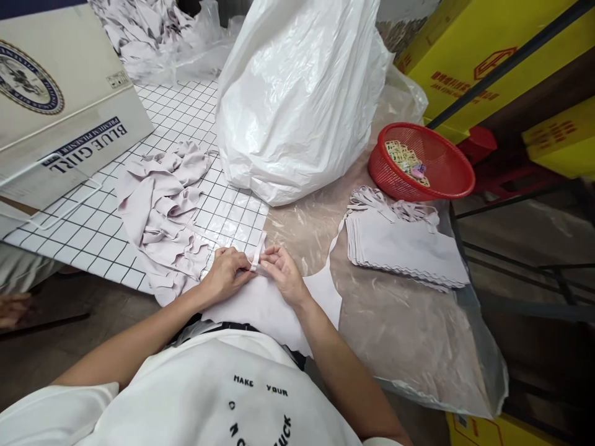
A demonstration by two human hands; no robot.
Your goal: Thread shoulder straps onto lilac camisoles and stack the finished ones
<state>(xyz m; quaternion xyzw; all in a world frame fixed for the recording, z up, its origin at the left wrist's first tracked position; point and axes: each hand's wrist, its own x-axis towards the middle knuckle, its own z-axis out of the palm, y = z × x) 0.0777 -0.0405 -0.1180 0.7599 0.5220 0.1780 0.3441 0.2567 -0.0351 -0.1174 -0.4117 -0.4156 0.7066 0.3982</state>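
Note:
In the head view, a pale lilac fabric piece (323, 296) lies across the table edge against my body. My left hand (227, 271) is closed in a pinch at its upper edge, on a narrow fabric strap (257, 253) that stands up between my hands. Close beside it, my right hand (284, 272) pinches the same strap from the other side. The fingertips hide exactly where the strap meets the piece. Another thin strap (333, 243) runs from the piece's right corner towards a neat stack of cut fabric pieces (402, 244).
A loose heap of fabric pieces (160, 214) lies left of my hands. Beyond stands a big white plastic bag (297, 99). A red basket (423, 192) holds small beige items. A cardboard box (83, 136) stands at left, with another person's hand (13, 310) below it.

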